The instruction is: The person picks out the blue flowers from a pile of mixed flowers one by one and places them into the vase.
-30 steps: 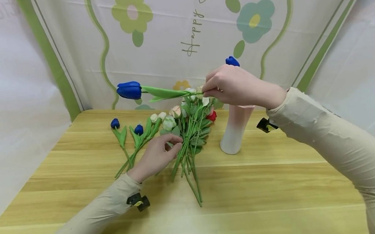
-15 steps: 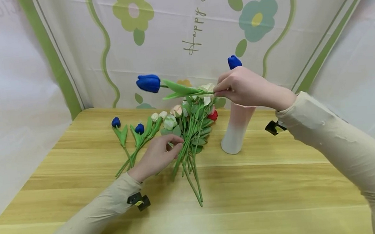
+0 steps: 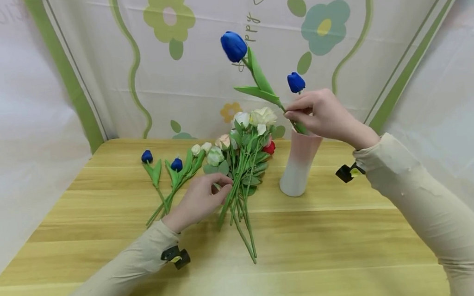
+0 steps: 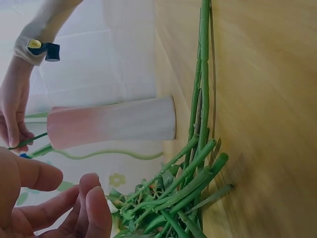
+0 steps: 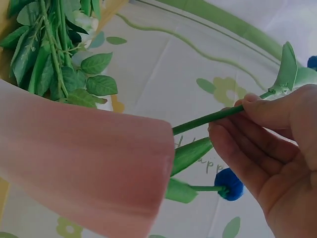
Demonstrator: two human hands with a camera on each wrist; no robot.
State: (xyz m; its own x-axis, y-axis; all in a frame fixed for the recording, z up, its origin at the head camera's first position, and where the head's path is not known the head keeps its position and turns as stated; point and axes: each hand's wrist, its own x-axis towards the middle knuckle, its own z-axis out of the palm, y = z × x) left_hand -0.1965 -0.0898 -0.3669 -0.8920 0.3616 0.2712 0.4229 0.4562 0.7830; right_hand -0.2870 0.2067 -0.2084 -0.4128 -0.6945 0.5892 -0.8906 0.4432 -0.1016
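My right hand (image 3: 327,116) pinches the stem of a blue artificial tulip (image 3: 234,47) between thumb and fingertips, the bloom tilted up and left. In the right wrist view its green stem (image 5: 205,119) runs into the mouth of the pink-and-white vase (image 5: 99,158). Another blue tulip (image 3: 296,82) stands in that vase, its leaves at the rim. My left hand (image 3: 201,198) hovers low beside a bunch of green stems (image 3: 241,199), fingers loosely bent. The left wrist view shows a gap between its thumb and fingers (image 4: 96,210), with nothing held.
Two more blue tulips (image 3: 146,156) and small white tulips (image 3: 196,149) lie on the wooden table (image 3: 333,252) at left. White, peach and red roses (image 3: 268,148) top the bunch in the middle. A printed curtain (image 3: 218,19) hangs right behind the table.
My right hand has moved right to the vase and turned the tulip from level to upright-leaning, its stem's lower end now inside the vase mouth. My left hand has stayed in place.
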